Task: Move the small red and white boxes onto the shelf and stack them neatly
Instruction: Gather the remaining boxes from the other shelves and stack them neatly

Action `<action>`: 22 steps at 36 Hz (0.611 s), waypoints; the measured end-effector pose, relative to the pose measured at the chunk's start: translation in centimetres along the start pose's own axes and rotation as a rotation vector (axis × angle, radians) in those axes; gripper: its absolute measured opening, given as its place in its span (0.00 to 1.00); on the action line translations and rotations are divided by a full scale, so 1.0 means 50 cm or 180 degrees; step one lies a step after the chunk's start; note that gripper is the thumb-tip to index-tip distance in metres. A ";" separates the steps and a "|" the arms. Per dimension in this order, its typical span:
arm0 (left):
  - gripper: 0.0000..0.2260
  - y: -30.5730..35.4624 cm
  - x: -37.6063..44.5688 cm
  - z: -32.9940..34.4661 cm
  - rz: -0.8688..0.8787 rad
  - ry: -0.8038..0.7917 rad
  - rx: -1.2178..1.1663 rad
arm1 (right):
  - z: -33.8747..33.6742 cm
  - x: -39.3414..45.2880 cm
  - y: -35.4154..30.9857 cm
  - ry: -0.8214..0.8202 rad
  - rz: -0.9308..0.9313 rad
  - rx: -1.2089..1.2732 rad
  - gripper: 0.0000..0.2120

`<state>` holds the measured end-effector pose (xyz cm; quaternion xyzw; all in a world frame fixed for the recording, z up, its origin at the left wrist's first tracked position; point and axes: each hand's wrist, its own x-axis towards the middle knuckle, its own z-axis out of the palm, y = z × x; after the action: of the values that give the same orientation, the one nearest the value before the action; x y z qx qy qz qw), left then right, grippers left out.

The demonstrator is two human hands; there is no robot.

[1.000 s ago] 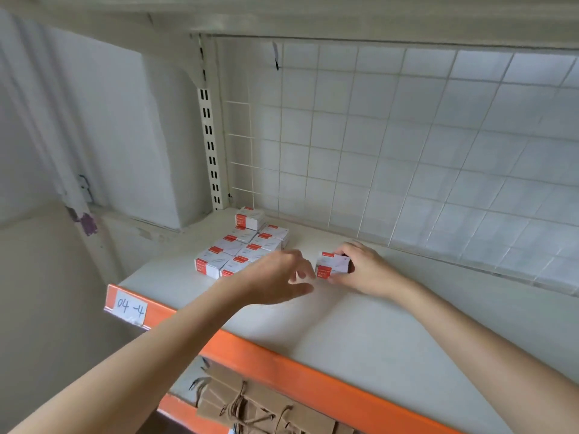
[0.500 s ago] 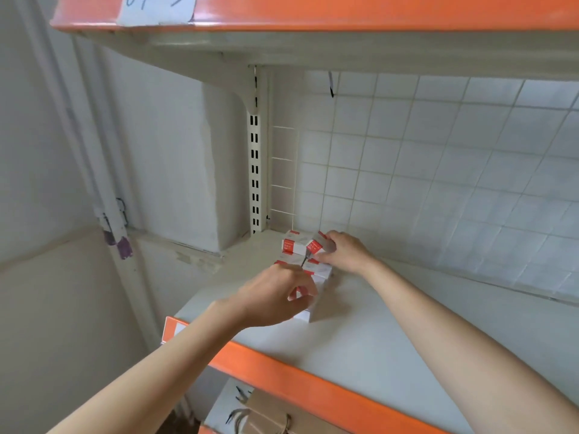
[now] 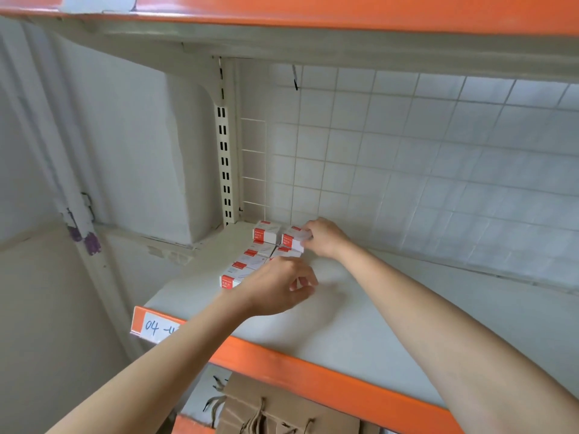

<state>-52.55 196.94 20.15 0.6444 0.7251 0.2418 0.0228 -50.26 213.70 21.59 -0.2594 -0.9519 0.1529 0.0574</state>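
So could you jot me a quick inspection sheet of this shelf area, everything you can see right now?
Surface: white shelf with an orange front edge, handwritten label at its left corner.
Job's things: red and white boxes grouped at the back left; a second layer started at the rear.
Clutter: nothing seen on the shelf.
Hands: right hand grips the box on the upper layer; left hand hovers over the front boxes, fingers curled, whether holding cannot be told.
Cables: nothing seen.
Surroundings: wire grid behind, brown paper bags below.
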 end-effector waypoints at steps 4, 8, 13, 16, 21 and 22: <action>0.08 0.016 -0.017 0.002 -0.0191 0.0069 0.0139 | -0.006 -0.016 0.002 -0.0243 -0.0137 0.0131 0.17; 0.08 0.039 -0.026 0.004 -0.0297 -0.0009 0.0233 | -0.027 -0.052 0.022 -0.0150 -0.0221 0.0232 0.20; 0.09 0.100 -0.008 0.021 -0.0289 -0.0188 0.0395 | -0.063 -0.137 0.108 -0.0319 -0.0286 0.0142 0.25; 0.09 0.159 0.022 0.049 -0.0143 -0.0318 0.0486 | -0.093 -0.204 0.187 -0.0348 -0.0307 -0.0256 0.25; 0.10 0.292 0.092 0.121 0.0233 -0.0489 0.0592 | -0.153 -0.341 0.332 -0.0264 -0.0121 -0.0676 0.22; 0.10 0.321 0.107 0.139 0.0331 -0.0528 0.0600 | -0.164 -0.375 0.359 -0.0217 -0.0059 -0.0675 0.21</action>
<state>-36.25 205.07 21.62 0.6982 0.7058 0.1193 0.0094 -24.07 220.97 23.03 -0.2498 -0.9665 0.0595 -0.0014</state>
